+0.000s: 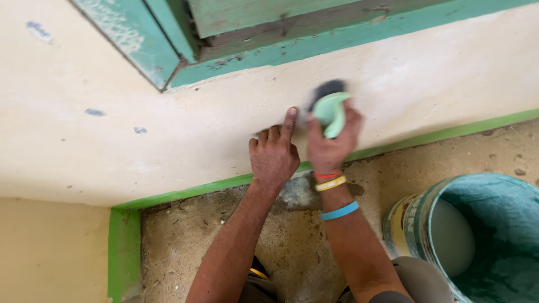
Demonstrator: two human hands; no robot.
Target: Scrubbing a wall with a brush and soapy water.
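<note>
1. The paint bucket (483, 235) sits on the floor (224, 235) near my right arm.
2. My right hand (332, 140) has its fingers clamped on the brush (330, 109); short, light strokes suit this spot.
3. My left hand (273, 154) braces, fingers curled with one fingertip pressing the cream wall (140, 146) above the green skirting (185, 193).

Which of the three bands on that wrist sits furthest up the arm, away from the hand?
The light blue band on the right wrist. The yellow band and the red band sit together close to the right hand; the blue one lies apart.
</note>
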